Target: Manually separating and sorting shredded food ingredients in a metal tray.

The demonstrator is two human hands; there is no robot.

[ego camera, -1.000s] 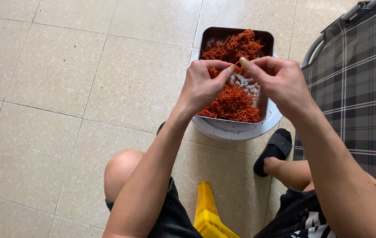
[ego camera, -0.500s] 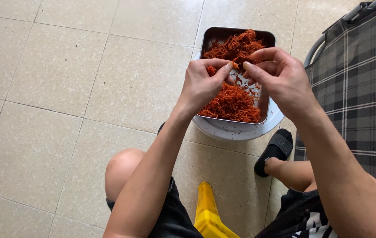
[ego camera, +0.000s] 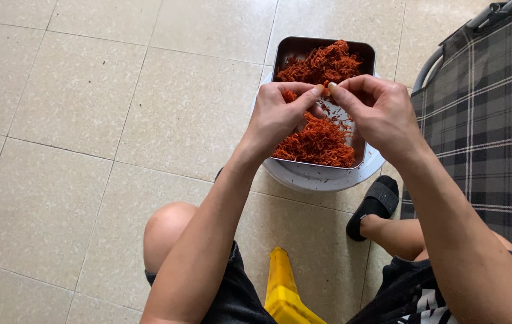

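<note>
— Where are the hands?

— Upper middle of the frame, over the metal tray of red-orange shreds. The left hand and right hand meet, fingers pinched shut on one small orange shred.

— And the tray?

— On a white bucket (tiled floor beneath), plaid chair at right.

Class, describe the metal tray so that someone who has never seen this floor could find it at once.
Start at the plaid chair on the right of the tiled floor. Just left of it sits a white round basin, and the rectangular metal tray rests across it, under both hands. It alone holds heaps of orange-red shreds.
</note>
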